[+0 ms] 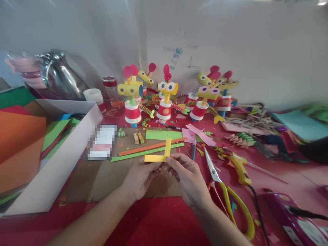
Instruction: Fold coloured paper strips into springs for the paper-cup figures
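From where I stood, the left hand (139, 179) and right hand (189, 174) hid the underside of the yellow paper (168, 147); front figures half covered a rear paper-cup figure (146, 78); the wall writing (177, 53) was too blurred to read; coarse blocks obscured a pale rectangular item (102, 141); the view's edges cut off the white box (64, 160) and magenta power strip (280, 205).

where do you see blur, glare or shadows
Head view throughout: highlights on the steel jug, a shadow on the wall beside it; purple device at lower right looks soft and stretched; mosaic blocks hide detail on the white rectangle; yellow strip looks clearer.
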`<state>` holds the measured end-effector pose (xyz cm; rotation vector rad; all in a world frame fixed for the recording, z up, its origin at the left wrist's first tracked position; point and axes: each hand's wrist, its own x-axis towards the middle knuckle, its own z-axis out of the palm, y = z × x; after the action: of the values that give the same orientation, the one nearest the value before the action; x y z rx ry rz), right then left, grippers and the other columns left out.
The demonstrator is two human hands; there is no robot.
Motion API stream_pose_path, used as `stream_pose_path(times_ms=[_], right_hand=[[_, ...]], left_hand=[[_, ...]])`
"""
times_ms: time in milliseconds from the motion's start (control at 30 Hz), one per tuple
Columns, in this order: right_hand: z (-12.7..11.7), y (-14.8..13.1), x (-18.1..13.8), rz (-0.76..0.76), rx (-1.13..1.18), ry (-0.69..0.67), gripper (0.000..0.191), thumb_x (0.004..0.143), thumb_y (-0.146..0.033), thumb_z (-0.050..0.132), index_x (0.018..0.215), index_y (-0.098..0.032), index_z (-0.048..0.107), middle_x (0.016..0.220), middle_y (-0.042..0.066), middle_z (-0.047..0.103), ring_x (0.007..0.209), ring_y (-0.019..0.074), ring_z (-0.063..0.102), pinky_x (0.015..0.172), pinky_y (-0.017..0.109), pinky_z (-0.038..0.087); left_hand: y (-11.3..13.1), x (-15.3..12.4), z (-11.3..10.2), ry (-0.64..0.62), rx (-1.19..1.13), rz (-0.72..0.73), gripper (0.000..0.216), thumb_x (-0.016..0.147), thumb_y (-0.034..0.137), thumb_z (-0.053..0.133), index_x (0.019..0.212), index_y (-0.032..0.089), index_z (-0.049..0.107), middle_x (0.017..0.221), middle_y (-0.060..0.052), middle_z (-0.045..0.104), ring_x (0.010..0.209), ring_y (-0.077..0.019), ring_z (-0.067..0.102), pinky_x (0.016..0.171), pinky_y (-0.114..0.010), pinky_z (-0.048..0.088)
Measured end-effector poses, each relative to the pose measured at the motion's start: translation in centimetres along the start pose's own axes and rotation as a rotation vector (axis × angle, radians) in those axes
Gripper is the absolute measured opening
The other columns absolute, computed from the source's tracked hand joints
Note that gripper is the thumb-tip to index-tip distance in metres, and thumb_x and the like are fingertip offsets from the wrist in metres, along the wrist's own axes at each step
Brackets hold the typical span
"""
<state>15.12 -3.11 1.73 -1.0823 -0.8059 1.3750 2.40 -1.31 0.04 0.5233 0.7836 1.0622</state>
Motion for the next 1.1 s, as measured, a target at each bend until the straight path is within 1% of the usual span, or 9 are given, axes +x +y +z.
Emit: stream_pose_path(times_ms=[100, 267, 333, 533, 667, 767, 933, 1033, 1100], right_hand=[[0.02, -0.07, -0.07, -0.019, -0.005, -0.002, 0.012, 0.074, -0.029, 0.072, 0.076, -0.018, 0.069, 0.06, -0.002, 0.063, 0.055, 0.0099, 0.054, 0.053, 0.022, 0.044], [0.01, 0.11, -0.15, -0.08, -0.044, -0.017, 0.009, 0.076, -0.028, 0.07, 0.077, -0.019, 0.07, 0.063, -0.001, 0.065, 0.057, 0.0105, 0.055, 0.055, 0.023, 0.046], [0.0, 0.16, -0.18, -0.106, -0.075, -0.018, 0.008, 0.076, -0.027, 0.07, 0.077, -0.019, 0.071, 0.064, -0.001, 0.066, 0.057, 0.0108, 0.056, 0.055, 0.024, 0.046], [-0.14, 0.16, -0.17, -0.103, -0.117, 0.004, 0.008, 0.072, -0.025, 0.073, 0.079, -0.021, 0.075, 0.064, -0.001, 0.067, 0.056, 0.011, 0.055, 0.055, 0.024, 0.046], [-0.31, 0.34, -0.18, -0.113, -0.171, 0.005, 0.013, 0.071, -0.021, 0.073, 0.083, -0.023, 0.077, 0.075, 0.0, 0.07, 0.062, 0.0126, 0.058, 0.058, 0.025, 0.047], [-0.42, 0.37, -0.19, -0.162, -0.238, -0.022, 0.016, 0.073, -0.019, 0.07, 0.086, -0.027, 0.077, 0.081, 0.0, 0.07, 0.068, 0.0135, 0.061, 0.062, 0.026, 0.049], [-0.43, 0.14, -0.2, -0.264, -0.323, -0.091, 0.023, 0.076, -0.016, 0.066, 0.091, -0.029, 0.076, 0.089, 0.001, 0.07, 0.084, 0.0171, 0.064, 0.078, 0.03, 0.051], [-0.45, 0.33, -0.16, -0.267, -0.287, -0.139, 0.02, 0.078, -0.021, 0.066, 0.095, -0.027, 0.075, 0.096, 0.003, 0.069, 0.092, 0.0198, 0.065, 0.082, 0.033, 0.051], [-0.54, 0.67, -0.07, -0.252, -0.27, -0.125, 0.014, 0.08, -0.025, 0.066, 0.091, -0.026, 0.075, 0.094, 0.004, 0.07, 0.091, 0.0197, 0.066, 0.08, 0.032, 0.052]], left_hand=[[-0.03, -0.1, 0.04, 0.007, 0.019, 0.0, 0.02, 0.062, 0.023, 0.081, 0.077, 0.012, 0.073, 0.076, -0.005, 0.07, 0.07, -0.0125, 0.06, 0.072, -0.027, 0.047], [-0.07, 0.02, -0.23, -0.094, 0.103, 0.052, 0.009, 0.069, 0.02, 0.075, 0.074, 0.013, 0.073, 0.069, -0.003, 0.066, 0.065, -0.0109, 0.055, 0.067, -0.026, 0.045], [-0.05, 0.14, -0.41, -0.107, 0.136, 0.063, 0.009, 0.071, 0.022, 0.074, 0.073, 0.013, 0.073, 0.068, -0.003, 0.066, 0.063, -0.0108, 0.054, 0.068, -0.027, 0.045], [0.37, 0.22, -0.46, -0.108, 0.158, 0.021, 0.013, 0.067, 0.024, 0.078, 0.073, 0.013, 0.074, 0.067, -0.004, 0.068, 0.067, -0.0129, 0.06, 0.071, -0.028, 0.045], [0.57, 0.16, -0.41, -0.132, 0.152, 0.032, 0.011, 0.068, 0.023, 0.078, 0.074, 0.014, 0.074, 0.067, -0.004, 0.069, 0.065, -0.0135, 0.061, 0.073, -0.03, 0.046], [0.57, 0.19, -0.47, -0.097, 0.153, 0.042, 0.011, 0.066, 0.022, 0.079, 0.071, 0.014, 0.073, 0.067, -0.004, 0.069, 0.064, -0.013, 0.06, 0.071, -0.03, 0.046], [0.55, 0.29, -0.41, -0.004, 0.133, 0.061, 0.014, 0.06, 0.021, 0.082, 0.068, 0.014, 0.073, 0.065, -0.001, 0.068, 0.062, -0.0106, 0.058, 0.067, -0.026, 0.044], [0.56, 0.26, -0.16, 0.054, 0.143, 0.088, 0.017, 0.058, 0.023, 0.083, 0.07, 0.014, 0.073, 0.066, -0.001, 0.068, 0.062, -0.0094, 0.057, 0.065, -0.024, 0.043], [0.53, 0.16, 0.04, 0.048, 0.143, 0.114, 0.017, 0.059, 0.023, 0.083, 0.07, 0.014, 0.072, 0.067, -0.001, 0.068, 0.064, -0.0097, 0.058, 0.067, -0.024, 0.044]])
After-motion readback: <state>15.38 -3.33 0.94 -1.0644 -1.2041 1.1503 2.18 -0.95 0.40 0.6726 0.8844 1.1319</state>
